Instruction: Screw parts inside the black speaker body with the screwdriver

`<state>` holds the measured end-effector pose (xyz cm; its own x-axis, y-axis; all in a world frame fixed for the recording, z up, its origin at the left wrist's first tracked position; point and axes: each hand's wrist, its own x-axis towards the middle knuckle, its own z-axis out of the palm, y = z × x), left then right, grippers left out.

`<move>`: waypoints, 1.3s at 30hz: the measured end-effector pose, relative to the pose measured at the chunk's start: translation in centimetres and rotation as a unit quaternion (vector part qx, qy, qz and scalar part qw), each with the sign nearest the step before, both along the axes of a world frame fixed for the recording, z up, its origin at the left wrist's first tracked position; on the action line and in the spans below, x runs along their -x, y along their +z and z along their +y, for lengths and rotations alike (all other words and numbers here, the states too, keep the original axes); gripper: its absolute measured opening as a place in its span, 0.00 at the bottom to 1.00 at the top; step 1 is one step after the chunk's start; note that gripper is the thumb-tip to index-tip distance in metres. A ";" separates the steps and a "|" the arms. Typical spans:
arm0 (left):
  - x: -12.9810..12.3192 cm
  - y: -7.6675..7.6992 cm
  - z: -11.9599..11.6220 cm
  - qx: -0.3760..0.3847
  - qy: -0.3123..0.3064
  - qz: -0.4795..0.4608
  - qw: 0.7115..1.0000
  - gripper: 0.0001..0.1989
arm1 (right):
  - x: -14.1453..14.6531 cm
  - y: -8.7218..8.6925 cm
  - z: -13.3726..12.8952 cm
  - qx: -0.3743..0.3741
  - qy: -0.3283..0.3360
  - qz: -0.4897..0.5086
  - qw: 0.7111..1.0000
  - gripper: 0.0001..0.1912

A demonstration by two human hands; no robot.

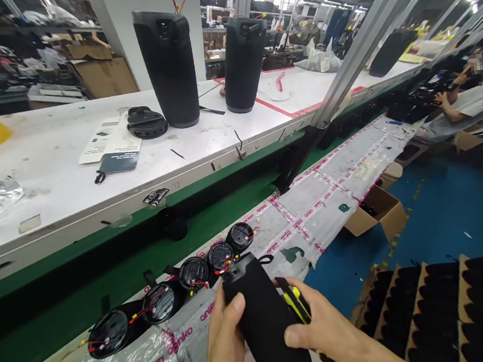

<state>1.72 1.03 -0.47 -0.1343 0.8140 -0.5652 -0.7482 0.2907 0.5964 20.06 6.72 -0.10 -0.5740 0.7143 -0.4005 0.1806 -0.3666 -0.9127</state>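
Note:
In front of me, a black cylindrical speaker (265, 315) is tilted, its open-looking top end pointing away. My left hand (226, 330) is wrapped around its left side, the thumb near the top. A black strap loop (266, 259) sticks out by its upper right. My right hand (324, 326) grips a yellow-and-black hand tool (296, 301), whose exact kind I cannot make out, while its thumb presses on the speaker's right side. Beyond my hands, several black speakers lie in a row with red and yellow wires at their round ends, the nearest being a speaker (193, 274).
A raised white shelf (119, 201) holds two upright speakers, a black round part (147, 123) and printed tags (120, 161). A metal post (352, 51) slants across. Below right are an open carton (377, 213) and dividers with black pieces (433, 305). A person (468, 102) sits far right.

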 end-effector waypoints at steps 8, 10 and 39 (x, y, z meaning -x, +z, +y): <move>-0.1 -1.2 -1.4 -0.048 -0.032 -0.109 0.992 0.47 | -0.8 -0.6 -0.6 0.094 0.057 0.072 0.991 0.33; 0.1 -1.1 -1.7 -0.027 -0.043 -0.080 0.996 0.45 | -2.2 0.4 -0.1 0.033 0.052 -0.045 0.997 0.24; 1.5 -0.3 -0.5 -0.068 -0.194 0.241 0.948 0.40 | -0.2 6.6 2.8 -0.568 0.364 -0.382 0.632 0.17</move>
